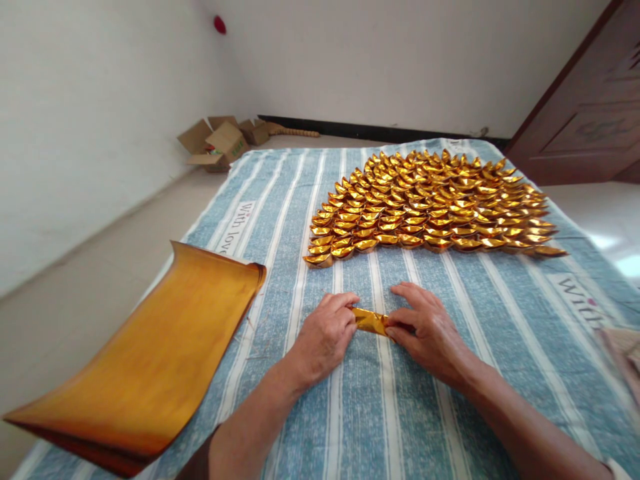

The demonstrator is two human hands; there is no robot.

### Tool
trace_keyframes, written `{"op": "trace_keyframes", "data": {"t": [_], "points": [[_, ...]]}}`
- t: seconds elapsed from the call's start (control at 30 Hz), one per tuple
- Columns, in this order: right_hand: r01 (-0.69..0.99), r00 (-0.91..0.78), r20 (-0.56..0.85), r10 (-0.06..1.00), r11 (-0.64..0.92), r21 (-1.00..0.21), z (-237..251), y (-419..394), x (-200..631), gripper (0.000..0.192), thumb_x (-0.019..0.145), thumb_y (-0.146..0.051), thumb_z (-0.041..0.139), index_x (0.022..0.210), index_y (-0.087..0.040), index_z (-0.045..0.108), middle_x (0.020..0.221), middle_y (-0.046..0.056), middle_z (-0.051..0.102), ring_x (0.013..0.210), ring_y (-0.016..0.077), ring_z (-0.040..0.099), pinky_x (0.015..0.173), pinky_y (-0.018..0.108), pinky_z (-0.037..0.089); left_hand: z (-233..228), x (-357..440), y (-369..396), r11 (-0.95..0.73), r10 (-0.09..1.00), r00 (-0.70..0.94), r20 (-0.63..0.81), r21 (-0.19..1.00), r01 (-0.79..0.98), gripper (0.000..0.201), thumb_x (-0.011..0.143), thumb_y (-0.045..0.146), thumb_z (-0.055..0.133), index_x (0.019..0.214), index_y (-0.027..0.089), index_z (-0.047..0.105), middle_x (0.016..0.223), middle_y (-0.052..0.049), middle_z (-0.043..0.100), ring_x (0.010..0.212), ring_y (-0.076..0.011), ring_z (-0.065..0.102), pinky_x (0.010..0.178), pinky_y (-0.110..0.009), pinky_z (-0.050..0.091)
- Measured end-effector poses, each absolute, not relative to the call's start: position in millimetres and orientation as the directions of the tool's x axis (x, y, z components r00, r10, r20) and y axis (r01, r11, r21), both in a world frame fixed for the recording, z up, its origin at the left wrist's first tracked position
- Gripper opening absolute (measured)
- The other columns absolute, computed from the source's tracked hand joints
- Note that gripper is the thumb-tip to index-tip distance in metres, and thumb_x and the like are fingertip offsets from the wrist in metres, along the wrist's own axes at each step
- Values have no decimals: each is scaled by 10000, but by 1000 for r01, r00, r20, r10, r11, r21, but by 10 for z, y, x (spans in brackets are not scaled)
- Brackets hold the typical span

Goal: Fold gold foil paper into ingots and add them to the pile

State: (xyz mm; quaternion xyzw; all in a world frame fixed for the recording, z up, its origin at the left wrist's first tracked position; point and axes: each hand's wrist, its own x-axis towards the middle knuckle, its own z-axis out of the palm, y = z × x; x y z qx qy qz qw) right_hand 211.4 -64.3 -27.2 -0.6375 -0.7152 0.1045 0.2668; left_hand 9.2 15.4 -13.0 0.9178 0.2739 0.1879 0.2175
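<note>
A narrow folded strip of gold foil paper (371,322) lies on the striped cloth, between my two hands. My left hand (327,328) is closed on the strip's left end, its fingers bent over it. At the other end, my right hand (425,325) pinches the paper between thumb and fingers, with one finger lifted away. Both ends of the strip are hidden under the fingers. Beyond my hands, many folded gold paper ingots (430,207) stand in close rows. To the left rests a stack of large gold foil sheets (165,347), curled up at its edges.
A blue and white striped cloth (280,200) covers the table. Open cardboard boxes (220,143) sit on the floor past the far left corner. A brown wooden door (580,113) is at the right, and a beige item (623,350) lies at the right edge.
</note>
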Motion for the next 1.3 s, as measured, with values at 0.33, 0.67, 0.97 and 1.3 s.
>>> {"op": "trace_keyframes", "data": {"t": [0.33,0.67,0.97,1.3], "points": [[851,-33,240,970,154,-503,-278,-644,2114,109,801,-172,647,813,-241,730,1242,92,570,1226,319,454,981,521,392,-69,113,126,-779,585,749,311,472,412,119,849,77,501,861,139,601,1090,-119,639,981,-219,590,864,-429,501],[848,-29,220,975,141,-511,-242,-640,2107,80,798,-171,662,795,-229,717,1262,94,557,1250,317,439,1012,516,366,-59,230,-298,-889,456,868,197,142,435,412,940,273,438,1301,77,471,1383,-159,494,1284,-285,446,1032,-507,385],[844,-47,184,982,138,-519,-190,-639,2125,56,819,-197,652,783,-217,689,1278,84,541,1269,310,414,1025,505,348,-111,146,-355,-880,474,881,-5,44,473,711,902,555,442,1447,129,273,1528,-119,264,1425,-282,178,1100,-525,279],[838,-106,174,979,182,-514,-220,-632,2208,40,823,-257,646,836,-242,681,1293,68,517,1275,316,398,1007,521,366,-93,145,-339,-866,470,879,-78,156,476,740,899,570,429,1465,143,221,1527,-135,249,1424,-292,174,1113,-549,234]]}}
